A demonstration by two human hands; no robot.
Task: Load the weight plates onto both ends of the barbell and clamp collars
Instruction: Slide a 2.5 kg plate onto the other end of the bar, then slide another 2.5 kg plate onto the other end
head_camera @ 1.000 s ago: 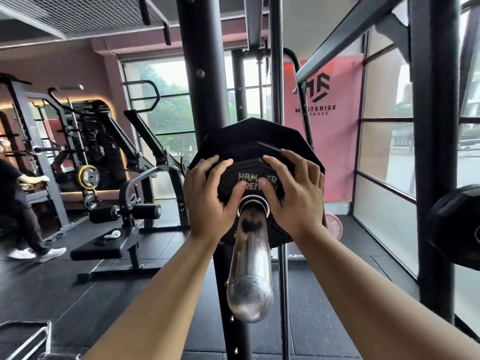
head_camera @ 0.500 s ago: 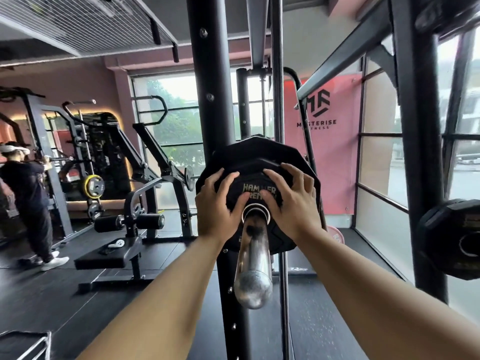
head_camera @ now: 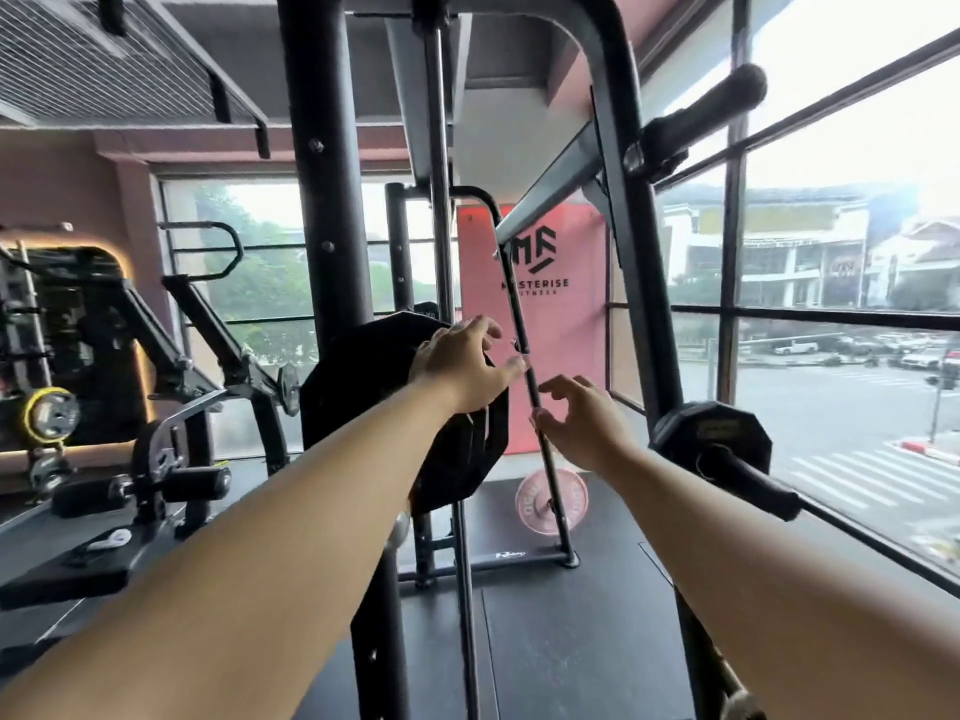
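Head view: left hand [head_camera: 462, 368] fingers spread over the black weight plates [head_camera: 363, 387] stacked on the barbell end [head_camera: 397, 531] – right hand [head_camera: 582, 423] loosely curled, holding nothing, just beside them.

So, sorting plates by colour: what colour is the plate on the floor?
The floor plate is pink, best in the head view.

We read "STERISE" over "ITNESS" beneath an angular logo on the pink banner [head_camera: 571, 356], other letters hidden. Below that banner, the pink weight plate's [head_camera: 530, 504] markings blur beyond our reading.
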